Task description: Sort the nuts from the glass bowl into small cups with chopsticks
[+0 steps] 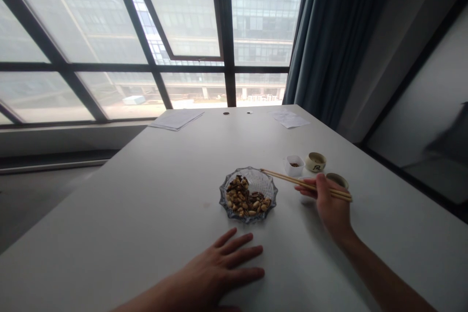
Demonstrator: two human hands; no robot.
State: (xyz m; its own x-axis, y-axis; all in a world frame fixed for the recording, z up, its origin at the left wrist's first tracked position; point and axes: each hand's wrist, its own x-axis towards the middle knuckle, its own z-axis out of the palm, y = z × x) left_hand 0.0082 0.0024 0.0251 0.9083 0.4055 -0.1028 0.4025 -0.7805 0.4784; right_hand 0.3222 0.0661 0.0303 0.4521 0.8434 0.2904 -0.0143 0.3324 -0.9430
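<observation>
A cut-glass bowl (268,186) with mixed nuts and dark seeds sits in the middle of the white table (153,195). My right hand (331,207) is closed around a pair of wooden chopsticks (292,179), whose tips reach over the bowl's right rim. My left hand (223,268) lies flat on the table in front of the bowl, fingers spread, holding nothing. To the right of the bowl stand a small white square cup (294,165) with a few dark seeds, a round cream cup (315,161) and another round cup (338,180) partly behind my right hand.
Sheets of paper (177,118) lie at the table's far left, more paper (290,119) at the far right. Large windows and a dark curtain (329,39) stand behind the table. The table's right edge runs close to the cups.
</observation>
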